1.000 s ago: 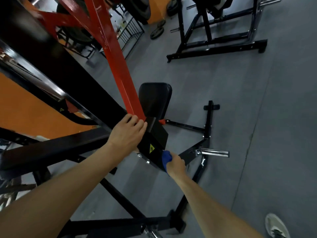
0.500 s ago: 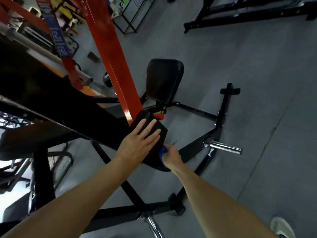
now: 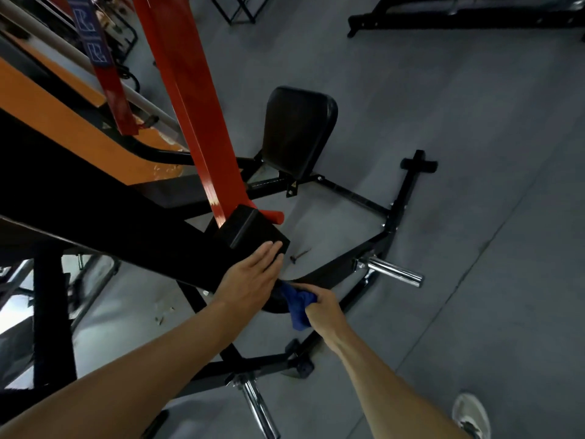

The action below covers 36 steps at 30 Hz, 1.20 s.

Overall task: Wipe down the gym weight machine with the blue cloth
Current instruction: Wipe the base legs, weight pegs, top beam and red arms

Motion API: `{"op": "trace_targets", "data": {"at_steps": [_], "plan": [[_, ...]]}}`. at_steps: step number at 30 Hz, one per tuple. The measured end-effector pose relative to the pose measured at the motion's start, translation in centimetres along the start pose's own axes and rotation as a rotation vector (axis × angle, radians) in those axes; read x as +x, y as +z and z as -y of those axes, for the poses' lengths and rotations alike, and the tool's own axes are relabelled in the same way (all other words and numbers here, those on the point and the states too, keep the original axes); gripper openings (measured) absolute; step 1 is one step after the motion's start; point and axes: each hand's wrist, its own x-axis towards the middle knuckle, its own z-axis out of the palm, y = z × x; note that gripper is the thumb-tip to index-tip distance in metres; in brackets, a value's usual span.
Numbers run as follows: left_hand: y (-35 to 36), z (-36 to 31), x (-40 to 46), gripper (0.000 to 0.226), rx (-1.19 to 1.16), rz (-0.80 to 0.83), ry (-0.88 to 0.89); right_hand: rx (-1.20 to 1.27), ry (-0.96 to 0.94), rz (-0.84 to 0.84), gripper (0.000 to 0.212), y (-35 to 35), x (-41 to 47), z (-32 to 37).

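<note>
The weight machine has a thick black beam (image 3: pixel 133 223) that ends in a black block (image 3: pixel 250 231), with a red upright (image 3: pixel 193 99) rising from it. My left hand (image 3: pixel 251 277) lies flat on the lower end of that block, fingers straight. My right hand (image 3: pixel 319 307) grips a bunched blue cloth (image 3: pixel 297 307) against the black curved part (image 3: pixel 319 274) just under the block. Part of the cloth hangs below my fist.
A black padded seat (image 3: pixel 299 131) stands beyond the block. Chrome plate pegs stick out at the right (image 3: pixel 394 272) and near the bottom (image 3: pixel 258 407). Black floor rails (image 3: pixel 402 207) spread over the grey floor. Another black frame (image 3: pixel 459 17) sits far right. My shoe (image 3: pixel 471 413) is at the lower right.
My left hand has slid from the red upright's base down onto the block's lower end and flattened. My right hand with the cloth has dropped lower, under the block. The view has tilted down.
</note>
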Motion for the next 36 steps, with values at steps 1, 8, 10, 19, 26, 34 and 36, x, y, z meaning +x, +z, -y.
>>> {"op": "trace_targets", "data": {"at_steps": [1,8,10,19,26,34,36], "plan": [[-0.2,-0.7,0.6,0.070,-0.017,0.005,0.015,-0.019,0.054,-0.024,0.056,-0.9,-0.2,-0.6],[-2.4,-3.2,6.5,0.062,-0.272,-0.115,0.077,-0.136,0.245,-0.263,0.032,-9.2,-1.3,-2.7],[-2.7,-3.5,9.0,0.059,-0.398,-0.134,0.062,-0.216,0.233,-0.295,0.029,-11.8,-0.6,-2.4],[-2.2,-7.0,18.6,0.055,-0.826,-0.004,-0.038,-0.468,0.157,-0.253,0.050,-22.3,6.1,-0.4],[-1.3,-13.0,23.8,0.065,-1.028,0.162,-0.292,-0.758,0.145,0.034,0.042,-28.4,12.3,-2.8],[0.4,-17.2,29.4,0.085,-1.030,0.311,-0.555,-1.046,-0.121,0.327,0.034,-29.8,21.4,-6.8],[1.0,-18.3,31.0,0.079,-0.972,0.293,-0.551,-1.106,-0.360,0.413,0.041,-28.2,24.4,-8.2]]}}
